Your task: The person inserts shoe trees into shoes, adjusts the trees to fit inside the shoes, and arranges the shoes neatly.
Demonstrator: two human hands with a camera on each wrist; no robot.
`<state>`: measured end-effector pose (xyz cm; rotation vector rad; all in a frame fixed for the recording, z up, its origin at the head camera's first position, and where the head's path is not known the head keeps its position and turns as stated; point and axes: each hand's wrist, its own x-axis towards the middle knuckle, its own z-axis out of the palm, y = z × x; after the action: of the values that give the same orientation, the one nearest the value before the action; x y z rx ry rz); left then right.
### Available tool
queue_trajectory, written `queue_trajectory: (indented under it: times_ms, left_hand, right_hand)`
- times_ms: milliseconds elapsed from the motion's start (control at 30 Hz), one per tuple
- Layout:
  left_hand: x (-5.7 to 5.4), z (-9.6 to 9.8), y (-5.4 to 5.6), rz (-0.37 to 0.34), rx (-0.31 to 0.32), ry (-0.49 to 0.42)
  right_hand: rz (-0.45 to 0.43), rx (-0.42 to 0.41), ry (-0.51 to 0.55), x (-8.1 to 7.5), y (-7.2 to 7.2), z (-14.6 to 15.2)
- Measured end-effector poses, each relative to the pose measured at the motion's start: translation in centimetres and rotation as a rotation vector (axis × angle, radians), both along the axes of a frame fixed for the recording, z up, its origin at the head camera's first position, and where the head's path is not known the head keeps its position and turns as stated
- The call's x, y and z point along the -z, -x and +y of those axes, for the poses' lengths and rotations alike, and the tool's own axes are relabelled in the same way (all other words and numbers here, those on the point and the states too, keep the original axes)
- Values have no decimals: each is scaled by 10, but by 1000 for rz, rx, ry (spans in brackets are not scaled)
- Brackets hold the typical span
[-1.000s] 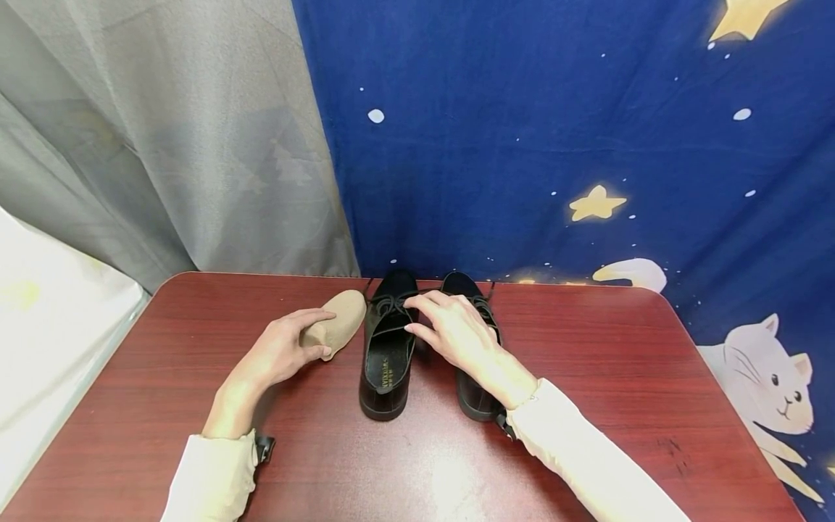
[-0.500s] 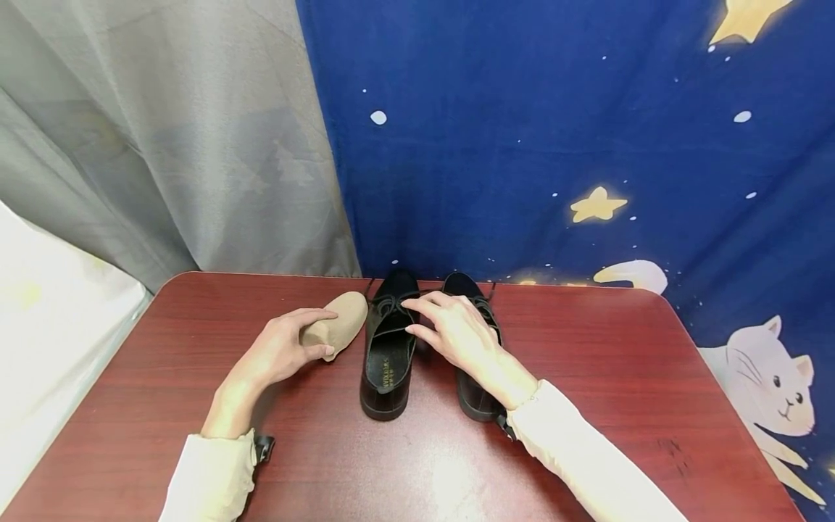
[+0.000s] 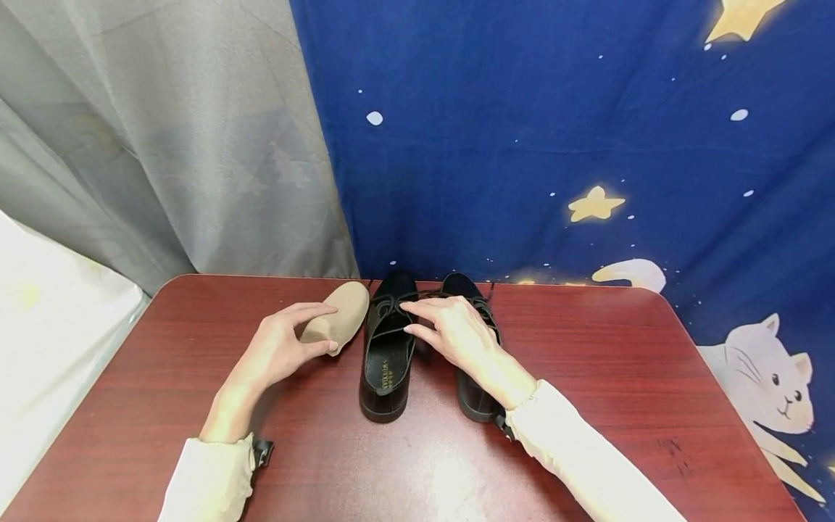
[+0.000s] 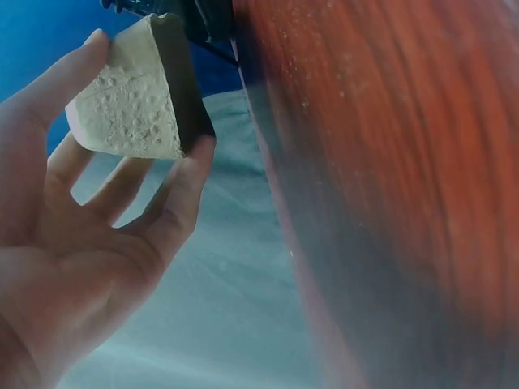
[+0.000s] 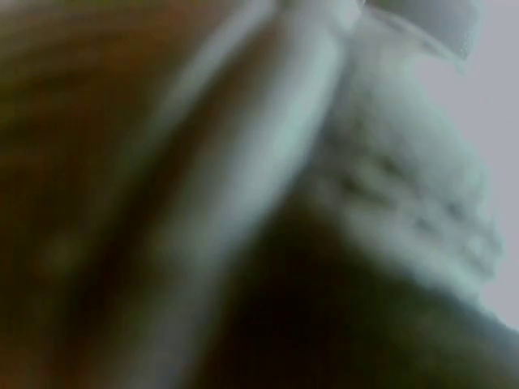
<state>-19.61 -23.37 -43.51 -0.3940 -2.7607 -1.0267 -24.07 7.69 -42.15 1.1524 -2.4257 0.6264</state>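
Observation:
Two black lace-up shoes, a left shoe point(image 3: 385, 370) and a right shoe point(image 3: 474, 399), stand side by side with toes toward the back edge. My left hand point(image 3: 283, 346) grips a beige moulded shoe insert point(image 3: 346, 312) by its blunt end, its rounded tip angled toward the left shoe's toe. In the left wrist view, thumb and fingers surround the insert's pitted end face point(image 4: 134, 109). Above the gap between the shoes, my right hand point(image 3: 457, 333) covers part of the right shoe. Its thumb and fingertips are at the left shoe's laces and inner side; I cannot tell whether they pinch it.
The shoes stand on a reddish-brown table point(image 3: 587, 377) with rounded back corners. Behind it hang a grey curtain point(image 3: 215, 145) and a blue curtain point(image 3: 470, 145) with stars. A white sheet point(image 3: 52, 341) is at the left. The right wrist view is blurred.
My left hand has tilted or raised the shoe insert slightly, its tip shifting a little toward the table's back edge. My right hand and both shoes have stayed nearly where they were.

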Motion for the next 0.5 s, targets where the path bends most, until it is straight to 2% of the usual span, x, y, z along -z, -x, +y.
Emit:
queue_trajectory:
  times_ms: [500]
  left_hand:
    - [1, 3, -5, 21, -42, -52]
  right_hand:
    - [-2, 0, 13, 1, 1, 0]
